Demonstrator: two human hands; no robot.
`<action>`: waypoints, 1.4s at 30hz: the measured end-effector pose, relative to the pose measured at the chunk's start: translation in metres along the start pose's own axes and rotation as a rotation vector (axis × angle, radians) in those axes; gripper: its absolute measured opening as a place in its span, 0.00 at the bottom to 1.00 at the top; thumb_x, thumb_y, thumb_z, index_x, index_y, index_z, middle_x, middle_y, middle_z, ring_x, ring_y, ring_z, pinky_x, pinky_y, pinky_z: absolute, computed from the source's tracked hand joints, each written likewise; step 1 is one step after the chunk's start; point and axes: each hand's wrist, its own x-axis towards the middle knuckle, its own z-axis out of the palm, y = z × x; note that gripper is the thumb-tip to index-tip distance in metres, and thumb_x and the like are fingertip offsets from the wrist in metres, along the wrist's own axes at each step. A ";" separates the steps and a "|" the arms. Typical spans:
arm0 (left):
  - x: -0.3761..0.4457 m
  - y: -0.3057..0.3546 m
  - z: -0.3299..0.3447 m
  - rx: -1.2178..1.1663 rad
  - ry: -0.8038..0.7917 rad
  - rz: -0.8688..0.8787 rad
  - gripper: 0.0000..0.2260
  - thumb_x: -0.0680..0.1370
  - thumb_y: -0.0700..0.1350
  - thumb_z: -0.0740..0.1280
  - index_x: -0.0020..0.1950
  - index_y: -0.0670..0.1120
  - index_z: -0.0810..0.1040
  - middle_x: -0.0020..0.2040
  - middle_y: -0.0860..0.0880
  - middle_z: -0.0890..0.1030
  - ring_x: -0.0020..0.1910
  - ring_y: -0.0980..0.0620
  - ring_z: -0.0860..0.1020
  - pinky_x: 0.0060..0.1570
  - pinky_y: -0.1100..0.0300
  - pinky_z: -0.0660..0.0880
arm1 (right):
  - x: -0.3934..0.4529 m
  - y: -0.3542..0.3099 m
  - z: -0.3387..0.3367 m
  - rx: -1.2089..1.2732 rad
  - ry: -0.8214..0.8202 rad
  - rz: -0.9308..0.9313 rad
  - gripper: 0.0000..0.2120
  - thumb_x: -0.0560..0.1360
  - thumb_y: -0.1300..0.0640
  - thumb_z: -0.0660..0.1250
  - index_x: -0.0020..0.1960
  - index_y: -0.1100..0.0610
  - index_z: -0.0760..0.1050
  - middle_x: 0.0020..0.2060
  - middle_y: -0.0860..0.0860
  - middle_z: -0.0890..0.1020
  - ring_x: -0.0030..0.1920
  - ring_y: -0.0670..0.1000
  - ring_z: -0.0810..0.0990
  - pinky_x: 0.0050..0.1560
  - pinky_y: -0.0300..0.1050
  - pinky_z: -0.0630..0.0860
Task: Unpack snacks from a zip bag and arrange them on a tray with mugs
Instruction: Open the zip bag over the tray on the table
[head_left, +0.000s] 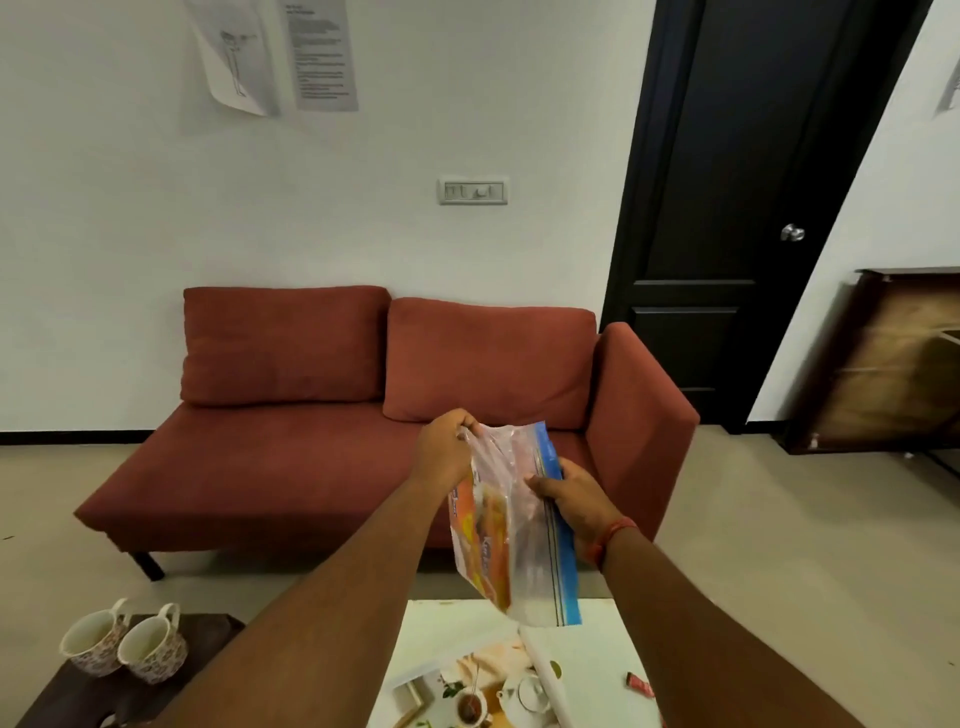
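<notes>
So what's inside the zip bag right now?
An orange snack packet shows through the clear zip bag. Whether more lies behind it, or the packet's full print, cannot be seen.

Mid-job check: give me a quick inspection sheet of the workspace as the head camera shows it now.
Surface: printed tray with a tea-set picture, below the hands; dark side table at lower left.
Job's things: zip bag held in the air above the tray, orange snack packet inside; two floral mugs side by side on the side table, not on the tray.
Clutter: small red wrapper on the tray's right part.
Grippers: left hand pinches the bag's upper corner; right hand grips its blue zip edge.
Cables: nothing seen.
Surroundings: red sofa, black door, wall switch panel, papers on wall.
</notes>
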 end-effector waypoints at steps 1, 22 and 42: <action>0.000 -0.005 -0.004 0.077 -0.011 -0.010 0.17 0.73 0.31 0.56 0.46 0.47 0.80 0.46 0.48 0.82 0.40 0.49 0.77 0.40 0.54 0.74 | 0.002 -0.001 0.005 -0.009 0.027 -0.032 0.11 0.77 0.63 0.68 0.60 0.58 0.77 0.51 0.59 0.85 0.51 0.59 0.83 0.56 0.59 0.80; -0.041 -0.006 0.026 -0.210 -0.257 -0.259 0.11 0.82 0.46 0.60 0.56 0.44 0.80 0.50 0.42 0.83 0.46 0.48 0.82 0.40 0.55 0.78 | 0.012 0.012 0.053 0.048 0.001 -0.003 0.12 0.78 0.71 0.57 0.58 0.68 0.75 0.50 0.65 0.83 0.44 0.57 0.83 0.41 0.46 0.83; -0.048 -0.001 0.046 -0.314 -0.348 -0.292 0.10 0.78 0.37 0.61 0.56 0.43 0.78 0.43 0.45 0.83 0.38 0.52 0.80 0.36 0.59 0.77 | 0.026 0.023 0.029 -0.353 0.351 -0.159 0.18 0.73 0.52 0.74 0.33 0.55 0.69 0.27 0.49 0.74 0.30 0.49 0.71 0.38 0.48 0.75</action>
